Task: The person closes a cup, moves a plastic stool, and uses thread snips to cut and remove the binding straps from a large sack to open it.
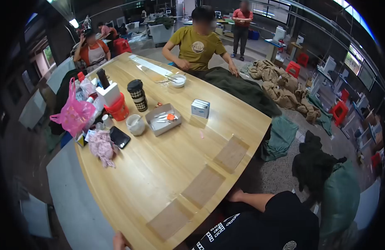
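Note:
At the bottom edge of the view, part of my left hand (119, 240) touches the near corner of the wooden table (138, 179). Most of its fingers are out of frame. My right hand (235, 195) is low beside the table's right edge, close to my black shirt (275, 225); its fingers are hidden by the tabletop. Nearest to both hands are brown rectangular patches under clear tape (203, 186) along that edge. Neither hand visibly holds anything.
On the table are a shallow cardboard box (163, 120), blue-and-white card holder (200, 108), checkered tumbler (137, 96), red bucket (116, 107), phone (119, 137), pink cloth (102, 148) and white bowl (178, 81). Across sits a person (198, 46) with dark green fabric (242, 89). Fabric piles (280, 79) lie on the floor.

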Action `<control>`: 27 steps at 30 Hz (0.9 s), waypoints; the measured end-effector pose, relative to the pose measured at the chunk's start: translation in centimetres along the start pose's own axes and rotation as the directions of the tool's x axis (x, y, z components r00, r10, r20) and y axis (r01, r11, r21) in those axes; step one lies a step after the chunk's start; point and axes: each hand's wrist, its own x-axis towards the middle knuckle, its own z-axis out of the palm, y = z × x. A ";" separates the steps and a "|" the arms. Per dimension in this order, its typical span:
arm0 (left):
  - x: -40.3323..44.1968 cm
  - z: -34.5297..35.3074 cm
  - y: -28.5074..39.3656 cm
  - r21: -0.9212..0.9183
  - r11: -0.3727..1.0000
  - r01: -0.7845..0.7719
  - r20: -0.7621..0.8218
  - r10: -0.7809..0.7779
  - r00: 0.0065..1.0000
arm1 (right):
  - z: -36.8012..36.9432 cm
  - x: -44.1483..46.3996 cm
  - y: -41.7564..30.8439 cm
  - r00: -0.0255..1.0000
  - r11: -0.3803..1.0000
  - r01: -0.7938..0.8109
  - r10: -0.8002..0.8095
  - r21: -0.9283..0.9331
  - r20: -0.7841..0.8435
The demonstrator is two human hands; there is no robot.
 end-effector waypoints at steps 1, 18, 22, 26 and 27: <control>1.0 1.0 -0.7 -0.055 0.998 0.016 0.077 -0.012 0.997 | 0.0 -0.2 -0.9 0.997 0.997 -0.072 0.073 -0.015 0.012; 2.7 0.3 2.3 -0.124 0.896 0.427 0.339 -0.366 0.867 | 15.3 -26.2 -8.3 0.708 0.481 -0.662 0.653 0.575 0.269; 1.6 -0.8 3.1 -0.078 0.915 0.397 0.308 -0.356 0.882 | 19.2 -29.6 -10.0 0.619 0.339 -0.676 0.743 0.654 0.254; -1.0 -4.3 0.8 -0.131 0.921 0.366 0.221 -0.333 0.917 | 24.5 -30.2 -10.1 0.622 0.360 -0.723 0.711 0.590 0.328; -1.4 -6.2 -0.2 -0.134 0.913 0.385 0.186 -0.358 0.915 | 23.3 -30.6 -10.5 0.658 0.387 -0.702 0.675 0.598 0.335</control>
